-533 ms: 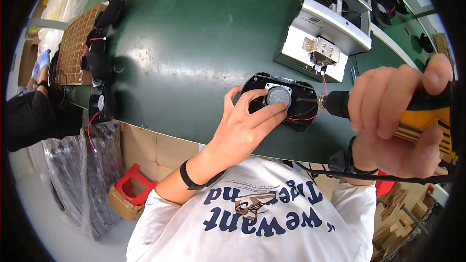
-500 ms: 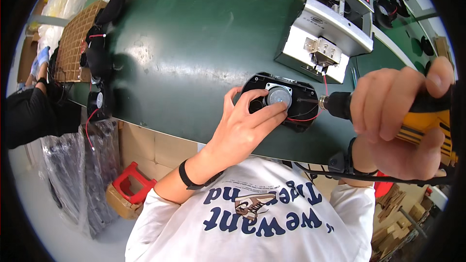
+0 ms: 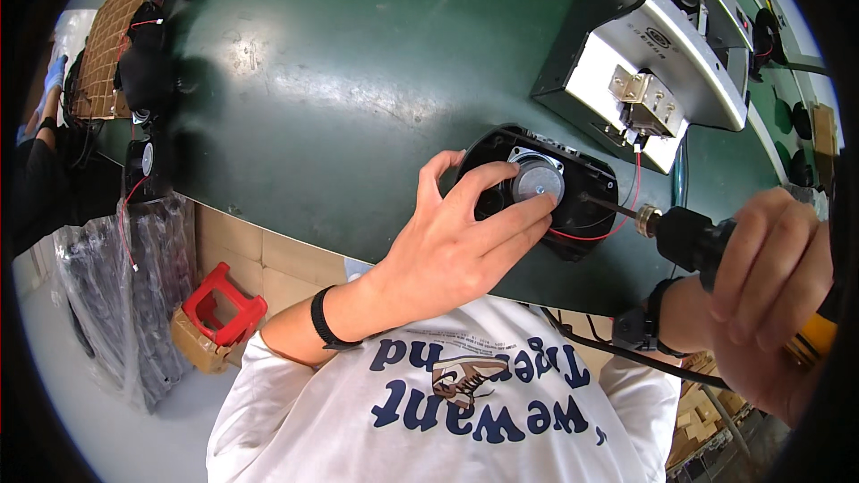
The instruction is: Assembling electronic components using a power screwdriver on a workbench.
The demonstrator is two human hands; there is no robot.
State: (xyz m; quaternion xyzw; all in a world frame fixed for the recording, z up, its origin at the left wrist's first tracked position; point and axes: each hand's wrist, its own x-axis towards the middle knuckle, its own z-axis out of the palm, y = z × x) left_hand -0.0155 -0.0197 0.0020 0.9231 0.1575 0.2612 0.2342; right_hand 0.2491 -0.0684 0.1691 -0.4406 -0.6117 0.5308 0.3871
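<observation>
Near side: the person's right hand (image 3: 777, 279) grips a driver (image 3: 689, 237), fingers wrapped around its body at the near right, over the counter's edge. At the near left, beyond the counter, a red stool (image 3: 224, 304) stands on a carton (image 3: 199, 346).

Work area: the black housing (image 3: 583, 181) lies on the near right part of the counter (image 3: 358, 80). The round grey speaker (image 3: 538, 177) sits inside it. The left hand (image 3: 461, 237) holds the speaker, fingers spread and bent over its rim; the leftmost finger rests at the housing's left side. The driver's bit (image 3: 616, 207) points left into the housing, right of the speaker; whether it touches a screw cannot be seen.

Status: the work appears partway along—the speaker is in place, and a red wire (image 3: 592, 239) runs from the housing to the machine (image 3: 649, 45). The fastening at the bit is judged unfinished; the number of screws seated cannot be told.

Far side: the silver machine stands far right of the housing—well apart from the crate (image 3: 112, 49) at far left. A co-worker's gloved hand (image 3: 55, 73) shows left of that crate.
</observation>
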